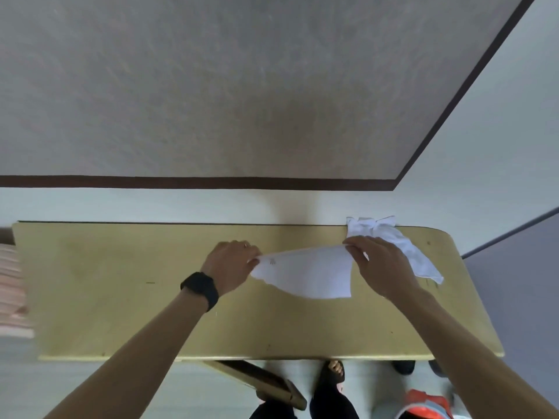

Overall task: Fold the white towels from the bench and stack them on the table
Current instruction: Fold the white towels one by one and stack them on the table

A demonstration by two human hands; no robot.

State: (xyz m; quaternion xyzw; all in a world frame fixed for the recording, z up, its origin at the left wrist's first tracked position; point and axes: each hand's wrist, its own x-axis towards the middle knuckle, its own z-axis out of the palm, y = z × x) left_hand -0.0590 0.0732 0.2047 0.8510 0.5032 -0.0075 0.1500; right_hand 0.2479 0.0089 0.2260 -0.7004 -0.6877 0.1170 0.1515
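1. Left hand (233, 264): fingers curled, pinching the left corner of the towel (308, 273).
2. Right hand (378, 264): thumb and fingers pinch the towel's right corner; the top edge runs stretched between the two grips.
3. Towel: white, part folded, spread below the line of the grips over the middle of the table (121, 297); whether it touches the wood cannot be told.
4. Second towel (384, 234): white and crumpled, just behind and to the right of the right-hand grip, at the table's far edge.
5. Watch (201, 288): black, on the wrist just behind the left-hand grip.
6. Foot (332, 373): in a dark sandal, on the floor below the grips, past the table's near edge.
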